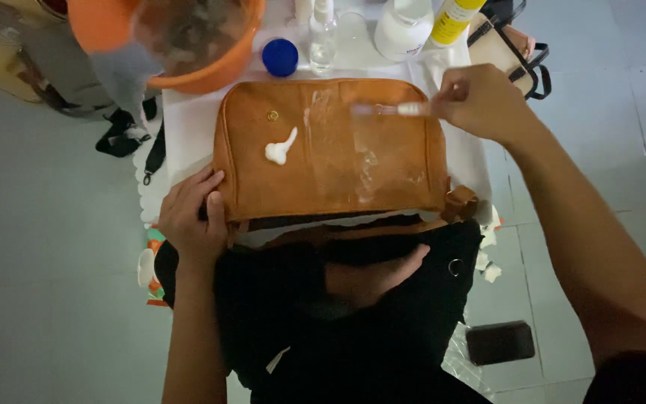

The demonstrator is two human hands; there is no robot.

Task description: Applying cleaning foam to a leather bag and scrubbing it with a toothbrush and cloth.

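Floor [46, 299] of pale tiles fills most of the view, with a low white table [188, 127] set on it. Across the table lies a tan leather bag [323, 157], flat, its long side toward the person, its near edge overhanging the person's black-clothed lap. An orange basin [218, 67] stands at the table's far left corner, just beyond the bag, partly hidden by a blurred grey shape in front of it. Along the far edge stand a white bottle [401, 30], a yellow bottle [454, 19], a clear spray bottle [323, 37] and a blue cap [280, 57], all close together and clear of the bag. A second tan bag with black straps [502, 49] lies beyond the right hand. On the floor to the right lies a dark phone [499, 342]; black straps [125, 135] trail off the table's left side.

The left hand [192, 217] clamps the bag's near left corner, fingers on top. The right hand [480, 101] is closed around a small brush [390, 109], whose blurred head touches the bag's upper right part. A white dab of cream [280, 148] sits on the bag's left half, between the hands, untouched by either; wet smears [360, 157] show to its right.
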